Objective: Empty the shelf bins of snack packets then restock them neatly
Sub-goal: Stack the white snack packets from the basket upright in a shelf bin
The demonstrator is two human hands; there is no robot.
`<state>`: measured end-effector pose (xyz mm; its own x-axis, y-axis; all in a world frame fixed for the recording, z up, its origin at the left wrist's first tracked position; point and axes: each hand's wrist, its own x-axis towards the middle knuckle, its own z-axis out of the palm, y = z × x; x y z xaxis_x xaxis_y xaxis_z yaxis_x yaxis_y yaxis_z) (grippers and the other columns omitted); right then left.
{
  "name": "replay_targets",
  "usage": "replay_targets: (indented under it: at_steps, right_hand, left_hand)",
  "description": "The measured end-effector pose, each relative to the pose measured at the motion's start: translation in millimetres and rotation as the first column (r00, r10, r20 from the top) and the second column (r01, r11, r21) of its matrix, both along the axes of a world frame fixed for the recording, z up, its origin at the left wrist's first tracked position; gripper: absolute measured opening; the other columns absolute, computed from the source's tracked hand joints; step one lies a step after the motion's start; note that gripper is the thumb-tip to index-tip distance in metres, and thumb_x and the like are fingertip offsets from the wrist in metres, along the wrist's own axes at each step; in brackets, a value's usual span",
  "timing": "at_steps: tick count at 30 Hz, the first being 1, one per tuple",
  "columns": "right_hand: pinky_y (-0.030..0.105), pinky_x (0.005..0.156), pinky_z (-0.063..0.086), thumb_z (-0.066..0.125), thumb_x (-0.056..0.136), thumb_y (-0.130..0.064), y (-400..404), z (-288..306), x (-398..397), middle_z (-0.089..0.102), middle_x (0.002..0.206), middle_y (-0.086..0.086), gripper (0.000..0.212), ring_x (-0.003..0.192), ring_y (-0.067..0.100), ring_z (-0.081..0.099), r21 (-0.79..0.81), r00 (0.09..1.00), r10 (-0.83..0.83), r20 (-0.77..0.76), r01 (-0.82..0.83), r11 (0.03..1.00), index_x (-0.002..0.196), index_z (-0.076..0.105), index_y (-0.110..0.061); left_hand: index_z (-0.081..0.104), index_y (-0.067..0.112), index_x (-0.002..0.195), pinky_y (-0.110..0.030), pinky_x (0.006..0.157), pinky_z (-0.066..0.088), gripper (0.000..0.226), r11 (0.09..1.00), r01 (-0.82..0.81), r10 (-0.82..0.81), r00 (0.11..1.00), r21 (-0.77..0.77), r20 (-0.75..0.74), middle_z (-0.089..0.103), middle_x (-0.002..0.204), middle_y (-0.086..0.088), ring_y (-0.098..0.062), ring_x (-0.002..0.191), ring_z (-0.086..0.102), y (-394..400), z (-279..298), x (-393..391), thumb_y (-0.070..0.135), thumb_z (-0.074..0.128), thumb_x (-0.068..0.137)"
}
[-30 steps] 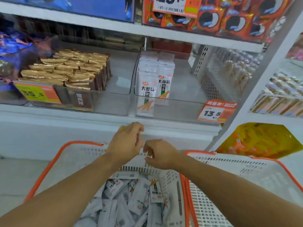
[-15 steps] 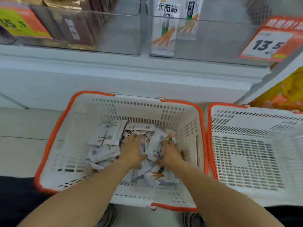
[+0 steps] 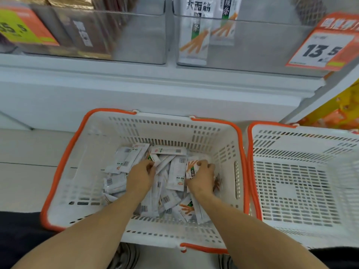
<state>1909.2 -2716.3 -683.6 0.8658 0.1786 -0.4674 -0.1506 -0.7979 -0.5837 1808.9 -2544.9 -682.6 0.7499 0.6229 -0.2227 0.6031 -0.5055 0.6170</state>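
Two hands down from the shelf edge into the basket (image 3: 64,162) | left hand (image 3: 140,176) clutching white packets (image 3: 175,174), right hand (image 3: 202,176) pinching one | restock: gathering for the clear bin (image 3: 252,41) above.

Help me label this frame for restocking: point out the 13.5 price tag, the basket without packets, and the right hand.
13.5 price tag (image 3: 322,49): head view, on its printed number.
Basket without packets (image 3: 291,193): head view, on its bare floor.
Right hand (image 3: 202,177): head view, on its back.
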Motion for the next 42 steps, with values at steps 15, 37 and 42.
replay_targets:
  at_steps: [15,37,42]
  right_hand:
    - [0.035,0.069,0.061,0.076,0.086,-0.004,2,65,35,0.073,0.091,0.012,0.027,0.077,0.023,0.071,0.423,0.839,-0.111,-0.533,0.377,0.824,0.110,0.065,-0.001]
    - [0.052,0.092,0.057,0.068,0.092,0.000,9,94,5,0.073,0.115,0.017,0.039,0.105,0.036,0.071,0.608,0.733,0.184,-0.654,0.365,0.705,0.130,0.060,0.002]
    - [0.043,0.079,0.062,0.084,0.074,0.004,7,94,0,0.073,0.111,0.014,0.075,0.097,0.030,0.074,0.570,0.809,0.293,-0.509,0.062,0.819,0.139,0.049,-0.008]
  left_hand:
    - [0.050,0.001,0.109,-0.042,0.076,0.061,0.014,0.735,-0.122,0.319,0.930,-0.667,0.182,0.056,0.107,-0.020,-0.035,0.091,0.064,32,98,-8,0.012,0.042,0.107]
    - [0.040,0.004,0.148,-0.046,0.082,0.060,0.081,0.566,-0.112,0.301,0.950,-0.816,0.079,0.063,0.130,-0.015,-0.031,0.111,0.066,-8,111,-14,-0.008,0.078,0.078]
    - [0.069,0.010,0.120,-0.047,0.086,0.057,0.041,0.414,-0.118,0.194,0.980,-0.903,-0.040,0.073,0.111,-0.014,-0.032,0.099,0.068,-14,111,-14,0.033,0.073,0.087]
